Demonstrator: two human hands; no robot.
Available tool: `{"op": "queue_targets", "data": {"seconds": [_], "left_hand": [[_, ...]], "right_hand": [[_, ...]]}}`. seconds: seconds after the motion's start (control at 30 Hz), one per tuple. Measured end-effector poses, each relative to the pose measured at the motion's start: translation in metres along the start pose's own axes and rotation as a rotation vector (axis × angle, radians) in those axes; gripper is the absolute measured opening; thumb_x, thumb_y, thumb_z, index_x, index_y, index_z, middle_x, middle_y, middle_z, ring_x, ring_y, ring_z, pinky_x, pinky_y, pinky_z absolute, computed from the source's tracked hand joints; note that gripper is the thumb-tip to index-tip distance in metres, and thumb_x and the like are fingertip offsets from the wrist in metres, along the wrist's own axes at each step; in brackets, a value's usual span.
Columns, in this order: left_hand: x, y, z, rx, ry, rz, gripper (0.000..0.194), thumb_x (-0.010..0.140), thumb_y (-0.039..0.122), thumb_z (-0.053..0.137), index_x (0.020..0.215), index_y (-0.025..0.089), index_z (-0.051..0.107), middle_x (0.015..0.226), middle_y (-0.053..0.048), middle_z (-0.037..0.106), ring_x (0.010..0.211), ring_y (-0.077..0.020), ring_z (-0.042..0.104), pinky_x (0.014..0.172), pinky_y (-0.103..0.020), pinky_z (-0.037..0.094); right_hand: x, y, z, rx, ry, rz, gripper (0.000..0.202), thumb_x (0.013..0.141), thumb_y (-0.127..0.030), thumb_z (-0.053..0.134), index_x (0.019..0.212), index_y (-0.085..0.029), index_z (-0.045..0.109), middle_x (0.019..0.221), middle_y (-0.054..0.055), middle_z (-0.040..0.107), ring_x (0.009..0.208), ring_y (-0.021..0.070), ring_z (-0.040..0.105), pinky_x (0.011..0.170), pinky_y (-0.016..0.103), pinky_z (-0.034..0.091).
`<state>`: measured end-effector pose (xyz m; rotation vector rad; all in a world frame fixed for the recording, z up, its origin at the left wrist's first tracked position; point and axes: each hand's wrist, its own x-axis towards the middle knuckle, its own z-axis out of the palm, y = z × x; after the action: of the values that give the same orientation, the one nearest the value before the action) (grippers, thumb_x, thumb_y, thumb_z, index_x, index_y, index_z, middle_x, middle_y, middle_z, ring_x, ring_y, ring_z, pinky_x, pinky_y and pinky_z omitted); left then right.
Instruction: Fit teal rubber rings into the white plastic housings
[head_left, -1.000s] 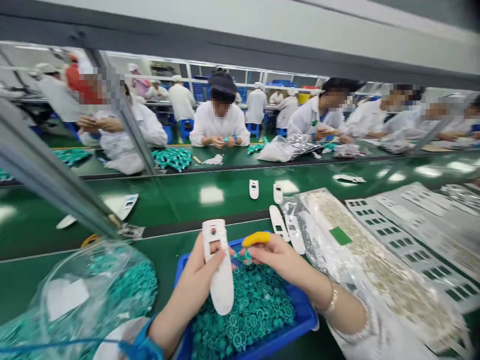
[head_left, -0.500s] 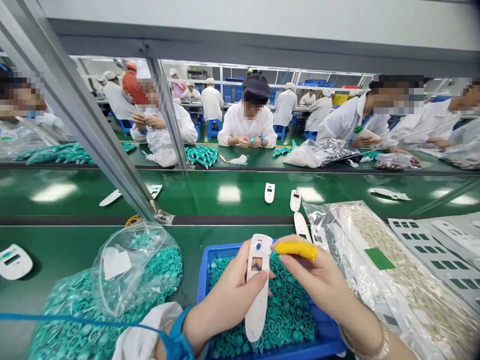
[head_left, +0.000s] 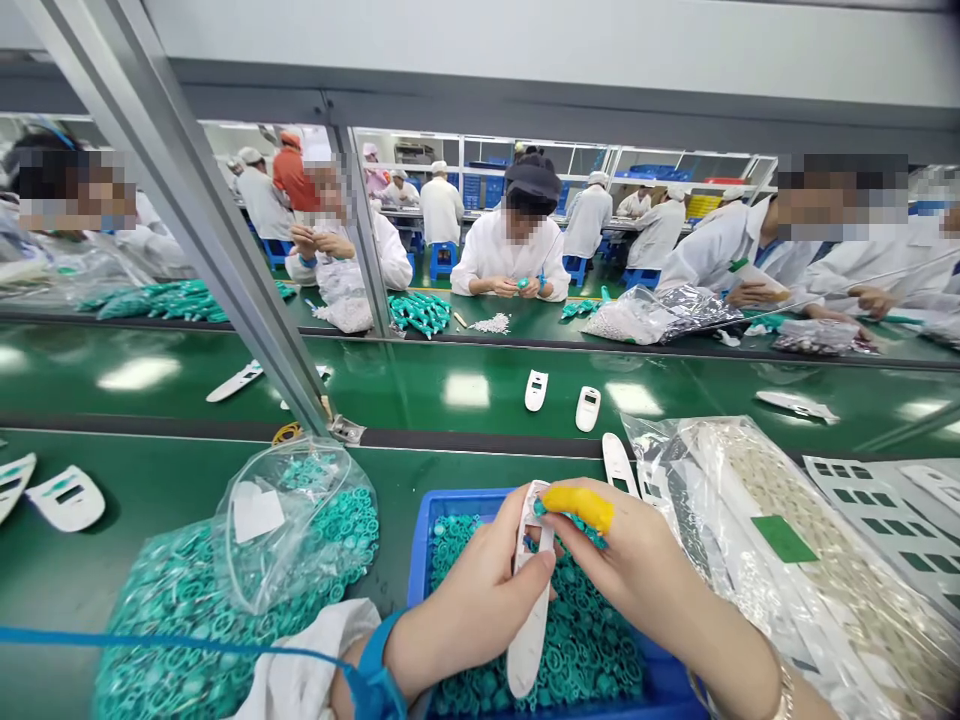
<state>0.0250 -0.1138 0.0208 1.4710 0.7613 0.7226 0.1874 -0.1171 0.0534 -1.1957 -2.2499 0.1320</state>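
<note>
My left hand (head_left: 484, 570) is closed around a long white plastic housing (head_left: 529, 640) with a window cut in it, its thumb lying along the front. A yellow finger cot (head_left: 583, 503) covers the index finger of my right hand (head_left: 637, 550). That finger and the thumb pinch a small teal button part (head_left: 540, 507) against the upper end of the housing. Below both hands sits a blue bin (head_left: 420, 555) filled with teal ring-shaped parts (head_left: 592, 650). A blue wrist strap (head_left: 379, 665) circles my left wrist.
A clear bag of teal parts (head_left: 180, 600) lies left of the bin, white housings (head_left: 71, 500) beyond it. Bagged sheets (head_left: 750, 490) lie on the right. A metal post (head_left: 225, 240) slants across the left. Co-workers sit across the green conveyor (head_left: 390, 390), which carries several housings.
My right fingertips have moved onto the upper end of the housing, which is turned more edge-on. The whole view has shifted, so the scene sits farther right.
</note>
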Motion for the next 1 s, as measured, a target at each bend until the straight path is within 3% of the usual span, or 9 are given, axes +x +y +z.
{"op": "queue_targets", "data": {"seconds": [0.2,0.33,0.53,0.73,0.87,1.0], "left_hand": [[-0.001,0.002,0.0,0.001,0.05,0.096,0.037,0.09,0.024,0.041,0.127,0.029,0.038,0.08,0.002,0.056,0.071,-0.0124,0.056,0.068,-0.025,0.045],[-0.001,0.001,0.0,-0.019,0.055,0.086,0.04,0.091,0.029,0.04,0.13,0.027,0.035,0.075,0.002,0.055,0.068,-0.0126,0.054,0.066,-0.025,0.046],[-0.001,0.003,0.001,-0.089,0.056,0.089,0.04,0.091,0.03,0.041,0.131,0.026,0.037,0.09,-0.001,0.059,0.076,-0.0126,0.058,0.07,-0.024,0.047],[0.001,0.002,0.0,-0.151,0.153,0.144,0.03,0.092,0.029,0.041,0.119,0.024,0.051,0.1,-0.001,0.062,0.087,-0.0122,0.057,0.078,-0.022,0.045],[0.001,0.001,0.001,-0.133,0.196,0.118,0.029,0.092,0.037,0.039,0.11,0.02,0.055,0.084,-0.001,0.062,0.071,-0.0109,0.059,0.065,-0.021,0.047],[0.001,-0.001,0.002,-0.071,0.232,0.034,0.032,0.091,0.044,0.037,0.103,0.019,0.052,0.071,0.0,0.06,0.057,-0.0118,0.06,0.05,-0.021,0.045]], "right_hand": [[-0.004,0.006,0.008,-0.027,0.104,-0.126,0.024,0.086,-0.013,0.048,0.11,-0.019,0.052,0.097,0.007,0.062,0.089,0.0169,0.06,0.074,0.031,0.052],[-0.001,0.006,0.01,-0.028,0.127,-0.114,0.022,0.086,-0.015,0.05,0.108,-0.019,0.052,0.094,0.006,0.063,0.086,0.0161,0.06,0.072,0.03,0.052],[0.0,0.008,0.011,-0.037,0.184,-0.143,0.021,0.084,-0.014,0.053,0.104,-0.021,0.051,0.093,0.004,0.06,0.085,0.0166,0.056,0.073,0.032,0.05],[-0.003,0.001,0.019,0.042,0.306,-0.015,0.025,0.082,-0.016,0.054,0.105,-0.023,0.049,0.095,0.006,0.054,0.092,0.0204,0.052,0.076,0.038,0.051],[-0.008,-0.004,0.02,0.265,0.18,0.129,0.029,0.085,-0.018,0.049,0.114,-0.025,0.05,0.112,0.009,0.053,0.098,0.0195,0.056,0.082,0.038,0.052],[-0.007,-0.009,0.017,0.636,0.117,0.34,0.028,0.088,-0.025,0.048,0.115,-0.024,0.053,0.108,0.007,0.064,0.095,0.0176,0.062,0.081,0.032,0.054]]}}
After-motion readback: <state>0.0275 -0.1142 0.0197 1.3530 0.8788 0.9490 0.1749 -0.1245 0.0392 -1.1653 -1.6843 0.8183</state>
